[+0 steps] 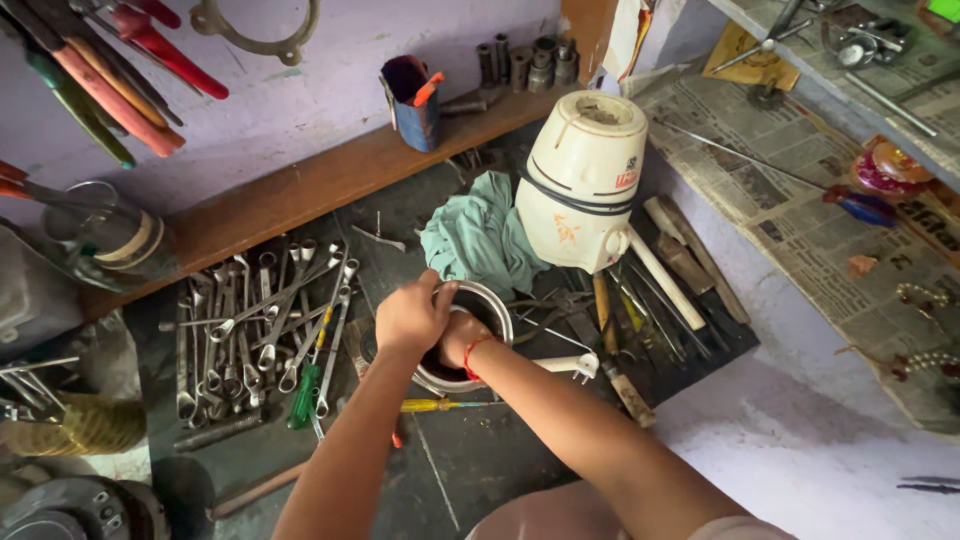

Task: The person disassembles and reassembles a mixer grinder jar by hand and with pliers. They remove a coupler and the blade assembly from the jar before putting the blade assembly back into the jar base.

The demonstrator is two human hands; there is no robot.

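Two hands (412,315) at an upright steel jar (492,305), mouth upward.

right hand (462,345) fingers: hidden inside steel jar (497,303) | jar contents: unseen

Small red rectangular label (626,178) on the side of the cream mixer base (580,190), right of centre, near its upper rim. Faint orange mark (566,232) lower on the same body, front face. Printed newspaper sheets (800,200) line the ledge on the right, grey-white with dark columns. Yellow-brown printed sheet (750,60) lies on the upper right shelf. Bright green patch (944,10) in the top right corner, cut by the frame edge; can't tell if it's a screen.
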